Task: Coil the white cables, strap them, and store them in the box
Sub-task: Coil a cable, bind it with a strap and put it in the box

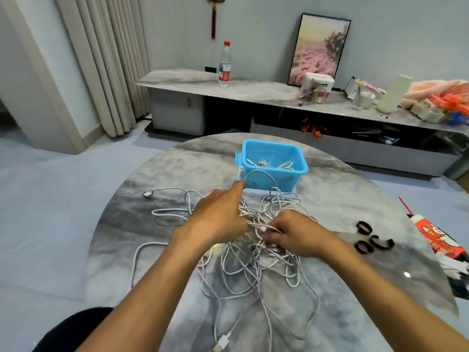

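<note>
Head view. A round marble-patterned desk (355, 199) carries the work items. A loose tangle of white cables (253, 262) lies at the centre of the desk, with strands spreading toward the left edge and toward the near edge, where a USB plug (223, 342) rests. One cable end with a connector (147, 194) lies apart at the far left of the tangle.

The blue box (272, 166) stands on the desk just behind the tangle, open at the top. Some white cable already lies inside it, and one strand arches over its near rim.

The left hand (218, 217) reaches forward over the tangle, palm down. Its index finger is extended and meets the strand near the front wall of the box; the other fingers are curled under, and whether they hold a cable cannot be determined.

The right hand (291, 235) rests on the right part of the tangle with its fingers curled. It pinches a white cable end between thumb and fingers.

Three black straps (371, 240), each formed into a loop, lie on the desk to the right of the right hand, well apart from the cables. A red and white packet (436, 240) lies at the right edge of the desk.

Behind the desk, a long low cabinet (253, 90) holds a plastic bottle (224, 64) and a framed picture (318, 50).
</note>
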Action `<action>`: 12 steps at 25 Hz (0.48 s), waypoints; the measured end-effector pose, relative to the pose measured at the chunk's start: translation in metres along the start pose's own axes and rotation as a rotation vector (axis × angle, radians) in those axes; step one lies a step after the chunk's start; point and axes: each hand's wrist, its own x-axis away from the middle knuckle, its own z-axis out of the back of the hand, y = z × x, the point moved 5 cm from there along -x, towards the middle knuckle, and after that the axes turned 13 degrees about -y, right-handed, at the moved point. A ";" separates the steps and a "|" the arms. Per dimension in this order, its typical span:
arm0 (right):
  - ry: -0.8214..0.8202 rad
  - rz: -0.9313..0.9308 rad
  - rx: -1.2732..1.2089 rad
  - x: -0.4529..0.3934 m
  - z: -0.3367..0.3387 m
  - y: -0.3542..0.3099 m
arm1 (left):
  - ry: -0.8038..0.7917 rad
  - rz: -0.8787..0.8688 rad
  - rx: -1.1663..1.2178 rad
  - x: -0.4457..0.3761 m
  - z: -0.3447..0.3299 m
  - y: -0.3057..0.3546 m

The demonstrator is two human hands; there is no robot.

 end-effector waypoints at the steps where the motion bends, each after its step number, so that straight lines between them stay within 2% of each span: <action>1: 0.034 0.063 -0.122 0.006 -0.001 -0.012 | -0.038 -0.033 -0.001 0.005 -0.004 0.002; 4: 0.317 0.313 -0.676 0.045 0.027 -0.033 | -0.051 -0.220 0.097 0.013 -0.013 0.015; 7: 0.600 0.437 -0.972 0.089 0.058 -0.022 | 0.065 -0.361 0.443 0.012 0.003 0.020; 10: 0.788 0.392 -1.292 0.111 0.070 0.010 | 0.253 -0.363 0.716 0.012 0.021 0.010; 12: 0.911 0.209 -1.166 0.117 0.071 0.035 | 0.320 -0.371 0.891 0.010 0.025 0.007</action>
